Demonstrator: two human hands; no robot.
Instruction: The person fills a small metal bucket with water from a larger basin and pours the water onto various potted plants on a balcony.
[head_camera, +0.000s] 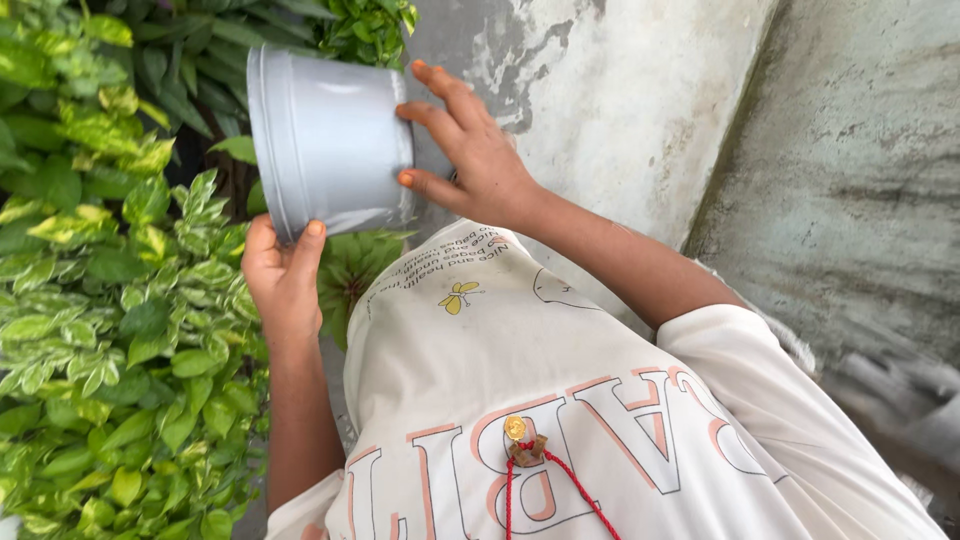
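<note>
In the head view, a grey plastic pot (330, 135) is being held tipped on its side, its rim turned toward the variegated green shrubs (110, 300). The rim is being gripped from below by the left hand (283, 275), thumb hooked over the edge; the base is being steadied by the right hand (470, 150), fingers spread against it. The pot is being kept raised, apart from ground and wall (620, 90). Nothing is being seen pouring out, and its mouth is facing away, so its contents cannot be told. The ground is being hidden by a pale printed shirt (520, 370).
</note>
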